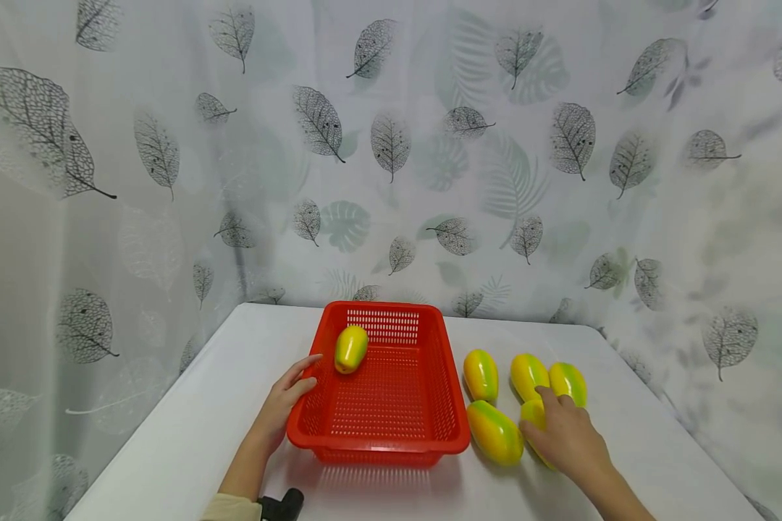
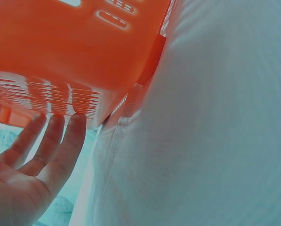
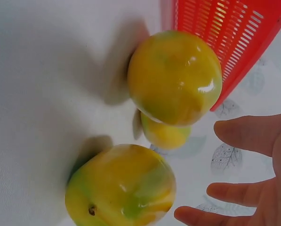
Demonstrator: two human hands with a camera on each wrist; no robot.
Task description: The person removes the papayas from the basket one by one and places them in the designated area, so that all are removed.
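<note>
My left hand (image 1: pixel 285 402) is at the left side of a red plastic basket (image 1: pixel 379 442), thumb and forefinger at its rim. In the left wrist view the straight fingers (image 2: pixel 60 146) reach the slotted side wall. One glossy yellow-green fruit, like a papaya or mango (image 1: pixel 351 349), lies inside near the back left. My right hand (image 1: pixel 570 434) hovers over the nearest right-hand fruit (image 1: pixel 533 413), partly covering it. Its fingers (image 3: pixel 246 134) are spread and apart from the fruit (image 3: pixel 124 188) in the right wrist view.
Right of the basket lie more such fruits: one at the front (image 1: pixel 497 433), one behind it (image 1: pixel 481 375), and two at the back right (image 1: pixel 529 375). The white table (image 1: pixel 195 427) ends at a leaf-patterned curtain (image 1: pixel 417 202).
</note>
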